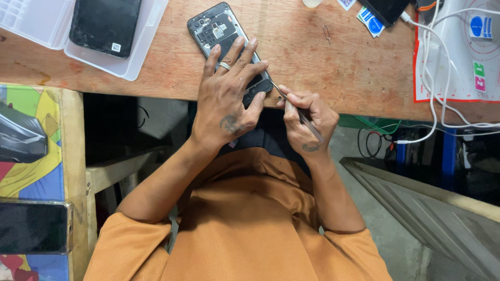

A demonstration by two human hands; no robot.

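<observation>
An opened smartphone (216, 27) with its back cover off lies on the wooden table (323, 62), circuit board showing. My left hand (229, 96), with a ring on one finger, presses down on the phone's lower half and hides it. My right hand (307, 122) grips thin metal tweezers (297, 110), whose tip meets the phone's lower corner by the table's front edge.
A black phone back panel (104, 23) rests on a clear plastic tray (140, 39) at the top left. A SIM ejector pin (326, 34) lies on the wood. White cables (437, 78) cross a repair mat (458, 52) at the right. Another phone (34, 226) sits on a colourful surface at the left.
</observation>
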